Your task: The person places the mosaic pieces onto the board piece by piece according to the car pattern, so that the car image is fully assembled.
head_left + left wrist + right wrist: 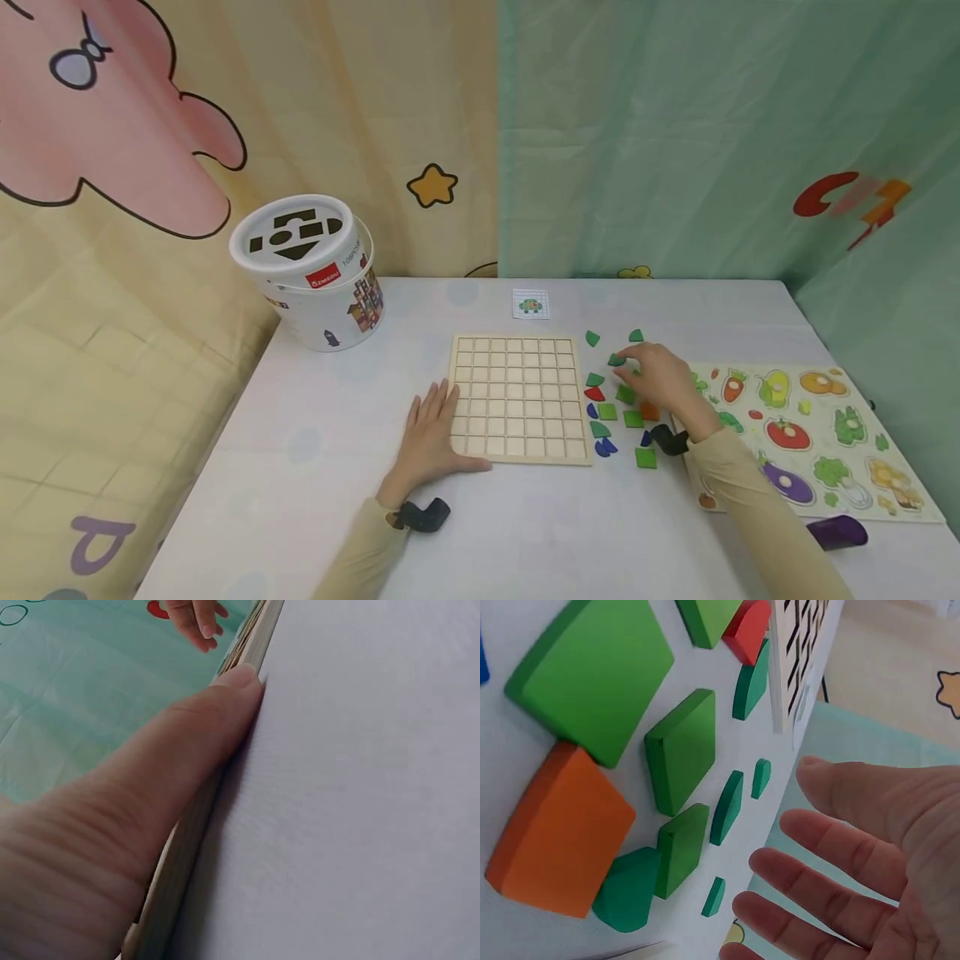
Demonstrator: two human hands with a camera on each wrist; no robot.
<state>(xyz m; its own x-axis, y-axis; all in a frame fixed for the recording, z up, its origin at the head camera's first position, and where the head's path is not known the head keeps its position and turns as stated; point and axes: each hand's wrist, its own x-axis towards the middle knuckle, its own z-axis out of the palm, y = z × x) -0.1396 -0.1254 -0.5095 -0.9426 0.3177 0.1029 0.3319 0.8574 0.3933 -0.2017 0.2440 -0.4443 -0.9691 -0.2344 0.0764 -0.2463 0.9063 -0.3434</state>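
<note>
My left hand (pixel 431 437) rests at the near left corner of a wooden grid board (pixel 521 400), fingers extended along its left side. In the left wrist view its thumb (pixel 180 742) lies straight against the board's front edge (pixel 176 892). Over the loose pieces to the right of the board reaches my right hand (pixel 660 379), thumb and fingers spread around a dark green quarter-circle piece (pixel 617 360). The right wrist view shows those fingers (pixel 817 877) apart, with nothing between them. Close by lie green squares (pixel 682 754), an orange piece (pixel 562 832) and a red quarter-circle (pixel 748 631).
Small blue pieces (pixel 602 448) lie by the board's right edge. Behind the board is a picture card (pixel 531 305). A white bucket (pixel 322 308) stands at the back left. A vegetable puzzle board (pixel 757 433) lies under the right forearm, with a purple object (pixel 838 532) in front.
</note>
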